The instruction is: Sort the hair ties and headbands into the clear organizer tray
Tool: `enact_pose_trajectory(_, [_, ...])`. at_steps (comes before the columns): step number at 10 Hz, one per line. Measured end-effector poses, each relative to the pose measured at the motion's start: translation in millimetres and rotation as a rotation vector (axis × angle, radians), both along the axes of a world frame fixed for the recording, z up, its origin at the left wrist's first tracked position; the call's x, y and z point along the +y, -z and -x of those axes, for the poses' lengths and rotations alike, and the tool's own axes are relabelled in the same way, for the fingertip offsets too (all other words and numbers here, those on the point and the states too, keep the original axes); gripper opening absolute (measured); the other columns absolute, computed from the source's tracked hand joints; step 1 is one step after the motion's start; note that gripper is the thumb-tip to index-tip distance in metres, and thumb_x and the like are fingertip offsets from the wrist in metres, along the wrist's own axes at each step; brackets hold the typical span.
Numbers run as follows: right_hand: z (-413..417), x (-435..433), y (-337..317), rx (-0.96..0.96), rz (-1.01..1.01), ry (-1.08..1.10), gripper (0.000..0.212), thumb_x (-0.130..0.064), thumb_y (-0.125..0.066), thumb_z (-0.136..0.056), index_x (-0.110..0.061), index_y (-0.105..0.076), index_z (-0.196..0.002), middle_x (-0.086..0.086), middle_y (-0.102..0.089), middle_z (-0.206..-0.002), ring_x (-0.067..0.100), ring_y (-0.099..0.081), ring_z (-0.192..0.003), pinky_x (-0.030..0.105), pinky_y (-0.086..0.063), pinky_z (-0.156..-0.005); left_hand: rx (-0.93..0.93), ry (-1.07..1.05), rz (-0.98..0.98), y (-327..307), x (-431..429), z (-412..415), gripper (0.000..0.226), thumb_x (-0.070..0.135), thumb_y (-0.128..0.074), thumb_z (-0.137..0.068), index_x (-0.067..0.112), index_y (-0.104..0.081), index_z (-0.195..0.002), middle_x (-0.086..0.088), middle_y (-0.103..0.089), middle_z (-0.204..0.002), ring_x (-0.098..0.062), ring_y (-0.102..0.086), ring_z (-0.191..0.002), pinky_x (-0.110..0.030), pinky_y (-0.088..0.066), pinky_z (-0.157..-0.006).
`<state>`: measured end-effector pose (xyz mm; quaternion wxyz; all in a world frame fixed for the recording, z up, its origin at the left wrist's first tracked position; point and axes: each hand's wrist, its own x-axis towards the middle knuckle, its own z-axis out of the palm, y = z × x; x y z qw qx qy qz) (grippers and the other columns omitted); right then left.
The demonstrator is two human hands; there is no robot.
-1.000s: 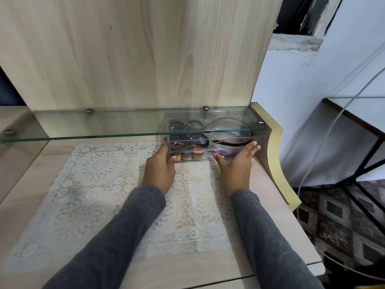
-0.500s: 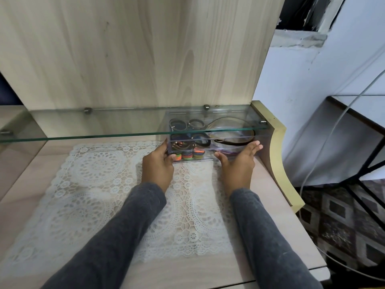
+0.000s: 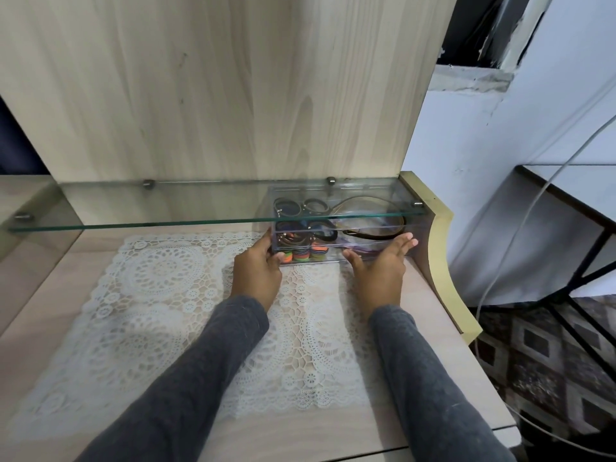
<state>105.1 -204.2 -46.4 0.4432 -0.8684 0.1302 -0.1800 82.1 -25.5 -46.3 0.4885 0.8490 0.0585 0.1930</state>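
The clear organizer tray (image 3: 363, 251) sits far back on the table, under the glass shelf (image 3: 166, 208). Its left part holds dark hair ties (image 3: 293, 208) and bright orange and green ones (image 3: 305, 253). Its right part holds a brown headband (image 3: 376, 233). My left hand (image 3: 258, 271) holds the tray's left front corner, fingers along the side and thumb on the front wall. My right hand (image 3: 380, 270) presses flat against the tray's right front, fingers straight.
A white lace mat (image 3: 160, 311) covers the wooden table. A wooden back panel (image 3: 216, 88) rises behind the shelf. A curved yellow-edged side panel (image 3: 440, 248) stands right of the tray. Beyond it are a white cable (image 3: 520, 228) and a black-framed table (image 3: 573, 195).
Both hands and the tray have shifted very slightly toward the back under the shelf; otherwise the scene is the same.
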Motion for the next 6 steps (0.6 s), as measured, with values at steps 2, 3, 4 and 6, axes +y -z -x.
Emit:
enact_pose_trajectory(2, [12.1, -6.9, -2.2, 0.016, -0.028, -0.036, 0.099, -0.038, -0.066, -0.086, -0.003, 0.0, -0.151, 0.012, 0.005, -0.16, 0.025, -0.007, -0.147, 0.025, -0.014, -0.113, 0.079, 0.082, 0.006, -6.7, 1.1, 14.7, 0.051, 0.009, -0.057, -0.095, 0.025, -0.046, -0.141, 0.006, -0.062, -0.118, -0.008, -0.057, -0.104, -0.018, -0.04, -0.086])
enact_pose_trajectory(3, [29.7, -3.4, -0.5, 0.015, -0.056, -0.075, 0.08, -0.035, -0.062, -0.09, -0.008, -0.018, -0.151, 0.009, -0.018, -0.157, 0.024, -0.023, -0.143, 0.032, -0.02, -0.116, 0.107, 0.075, -0.02, -10.3, 4.2, 33.7, 0.056, 0.016, -0.058, -0.096, 0.026, -0.038, -0.147, 0.003, -0.052, -0.137, -0.009, -0.049, -0.116, -0.017, -0.032, -0.094])
enact_pose_trajectory(4, [49.9, 9.2, 10.6, -0.04, -0.032, -0.177, 0.055, -0.037, -0.061, -0.086, -0.016, -0.042, -0.134, 0.003, -0.048, -0.131, 0.02, -0.047, -0.121, 0.04, -0.043, -0.103, 0.068, 0.064, -0.08, -5.9, 13.4, 58.9, 0.046, 0.017, -0.06, -0.093, 0.024, -0.048, -0.137, 0.01, -0.051, -0.134, 0.003, -0.044, -0.114, -0.009, -0.032, -0.093])
enact_pose_trajectory(6, [108.6, 41.1, 13.5, -0.398, 0.252, -0.314, 0.016, -0.03, -0.059, -0.079, -0.03, -0.047, -0.09, -0.01, -0.05, -0.083, 0.011, -0.051, -0.08, 0.018, -0.037, -0.073, 0.027, 0.09, -0.163, 2.2, 31.8, 114.4, 0.024, 0.019, -0.067, -0.077, 0.033, -0.048, -0.077, 0.013, -0.055, -0.076, -0.002, -0.055, -0.071, -0.023, -0.048, -0.067])
